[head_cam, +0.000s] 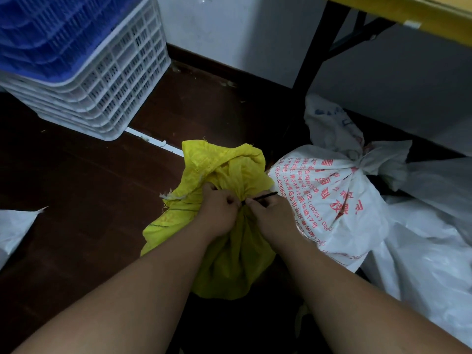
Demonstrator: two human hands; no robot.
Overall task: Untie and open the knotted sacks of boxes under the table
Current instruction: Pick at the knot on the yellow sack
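Your left hand pinches the yellow sack at its neck; your right hand grips the black tie between them. Yank sideways and the knot may tighten, or the cloth could fray.

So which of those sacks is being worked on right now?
The yellow sack: both hands grip its tied neck, unlike the knotted white sack with red print beside it.

Hidden and cropped parts around a tied yellow sack.
Both hands cover its neck knot; sack contents unseen; the bench and white sacks run off-frame.
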